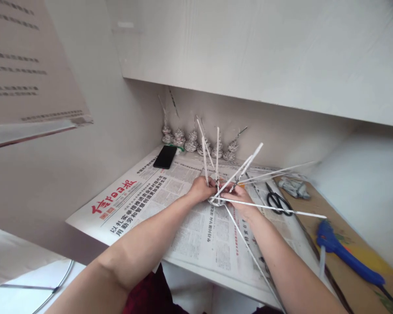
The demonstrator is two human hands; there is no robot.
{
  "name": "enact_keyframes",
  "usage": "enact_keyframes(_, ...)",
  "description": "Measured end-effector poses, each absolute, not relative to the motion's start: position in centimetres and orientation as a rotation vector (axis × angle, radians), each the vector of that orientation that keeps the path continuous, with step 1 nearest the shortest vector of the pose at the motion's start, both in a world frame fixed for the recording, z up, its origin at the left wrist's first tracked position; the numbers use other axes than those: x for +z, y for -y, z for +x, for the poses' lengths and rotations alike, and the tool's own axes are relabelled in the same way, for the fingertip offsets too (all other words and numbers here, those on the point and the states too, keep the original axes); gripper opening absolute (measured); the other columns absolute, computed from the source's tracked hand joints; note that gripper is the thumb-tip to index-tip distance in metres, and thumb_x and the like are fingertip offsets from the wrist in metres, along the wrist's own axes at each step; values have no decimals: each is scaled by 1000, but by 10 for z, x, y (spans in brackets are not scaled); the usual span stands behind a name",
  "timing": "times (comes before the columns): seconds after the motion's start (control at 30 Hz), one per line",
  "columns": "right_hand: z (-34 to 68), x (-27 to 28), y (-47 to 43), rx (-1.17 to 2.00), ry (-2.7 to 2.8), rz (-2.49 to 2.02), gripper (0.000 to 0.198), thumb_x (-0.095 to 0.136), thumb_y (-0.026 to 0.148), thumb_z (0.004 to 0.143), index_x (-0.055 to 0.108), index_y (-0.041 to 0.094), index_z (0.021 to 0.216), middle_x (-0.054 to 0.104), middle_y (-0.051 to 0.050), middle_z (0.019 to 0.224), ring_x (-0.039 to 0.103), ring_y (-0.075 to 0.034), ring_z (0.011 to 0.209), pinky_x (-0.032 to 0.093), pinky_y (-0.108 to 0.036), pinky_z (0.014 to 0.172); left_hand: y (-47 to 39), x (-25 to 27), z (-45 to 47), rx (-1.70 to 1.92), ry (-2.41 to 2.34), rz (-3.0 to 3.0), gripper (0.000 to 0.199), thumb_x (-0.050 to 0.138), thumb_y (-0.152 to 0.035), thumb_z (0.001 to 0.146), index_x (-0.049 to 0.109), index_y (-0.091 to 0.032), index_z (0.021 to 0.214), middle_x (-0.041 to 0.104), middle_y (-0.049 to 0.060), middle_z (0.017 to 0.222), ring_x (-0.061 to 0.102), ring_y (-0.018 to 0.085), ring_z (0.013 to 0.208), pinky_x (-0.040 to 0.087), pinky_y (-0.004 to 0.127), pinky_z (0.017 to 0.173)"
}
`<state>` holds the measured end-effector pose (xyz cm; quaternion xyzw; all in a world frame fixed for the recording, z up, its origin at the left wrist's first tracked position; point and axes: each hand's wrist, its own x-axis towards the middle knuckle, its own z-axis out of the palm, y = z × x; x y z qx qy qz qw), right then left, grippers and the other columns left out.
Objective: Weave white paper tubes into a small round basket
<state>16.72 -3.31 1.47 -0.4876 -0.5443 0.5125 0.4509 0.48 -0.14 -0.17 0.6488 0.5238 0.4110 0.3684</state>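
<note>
Between my two hands is a small round woven piece (pixel 218 201) of rolled newspaper, low over the newspaper sheet. Several thin white paper sticks (pixel 218 152) fan out from it, some upward, some to the right and one down toward me. My left hand (pixel 201 188) closes around its left side, fingers bent. My right hand (pixel 240 198) grips the right side, its fingers curled among the sticks. The fingertips of both hands are partly hidden by the piece and the sticks.
Several woven paper gourds (pixel 191 141) line the back wall beside a black phone (pixel 165 157). Newspaper (pixel 140 196) covers the table. At right lie black scissors (pixel 278 203), crumpled paper (pixel 294 187) and a blue glue gun (pixel 350 257) on cardboard. A white overhang (pixel 249 52) sits above.
</note>
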Motion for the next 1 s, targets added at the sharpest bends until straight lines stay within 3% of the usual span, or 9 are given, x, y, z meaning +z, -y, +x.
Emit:
enact_keyframes(0.1, 162, 9, 32, 1231, 1342, -1162, 41, 80, 25, 49, 62, 19, 85, 66, 3, 72, 61, -15, 67, 48, -28, 66, 4, -1, 7, 1050, -1349, 1673, 12, 67, -25, 60, 65, -15, 66, 61, -2, 59, 53, 10, 56, 39, 21, 54)
enact_keyframes(0.23, 161, 9, 32, 1211, 1346, -1195, 39, 83, 29, 47, 59, 17, 76, 63, 2, 66, 58, -14, 61, 46, -26, 59, 7, 1, 7, 1040, -1293, 1673, 12, 69, -23, 59, 66, -14, 67, 62, -1, 61, 55, 11, 59, 39, 21, 56)
enact_keyframes(0.37, 163, 20, 36, 1319, 1365, -1115, 42, 82, 32, 53, 63, 18, 88, 67, 0, 77, 61, -14, 66, 49, -27, 63, 8, 2, 7, 1081, -1273, 1597, 18, 72, -27, 58, 64, -14, 67, 61, -1, 61, 52, 10, 57, 38, 21, 54)
enact_keyframes(0.5, 162, 18, 35, 1308, 1380, -1060, 56, 85, 33, 50, 60, 21, 99, 69, -1, 85, 65, -17, 75, 52, -30, 69, 7, 2, 8, 1151, -1284, 1537, 15, 70, -25, 61, 61, -14, 66, 60, -2, 60, 52, 10, 56, 38, 21, 55)
enact_keyframes(0.7, 159, -2, 28, 907, 1459, -1123, 38, 77, 40, 64, 61, 20, 91, 68, -3, 89, 64, -17, 80, 51, -29, 74, 4, -2, 9, 1220, -1279, 1541, 10, 67, -21, 62, 62, -14, 67, 60, -2, 60, 52, 10, 57, 39, 21, 55)
enact_keyframes(1.0, 163, 25, 35, 1176, 1345, -1060, 27, 69, 32, 65, 67, 19, 88, 70, -4, 87, 65, -19, 79, 51, -29, 68, 7, 3, 11, 1221, -1237, 1463, 25, 72, -35, 60, 58, -15, 65, 59, -2, 59, 52, 10, 56, 38, 21, 54)
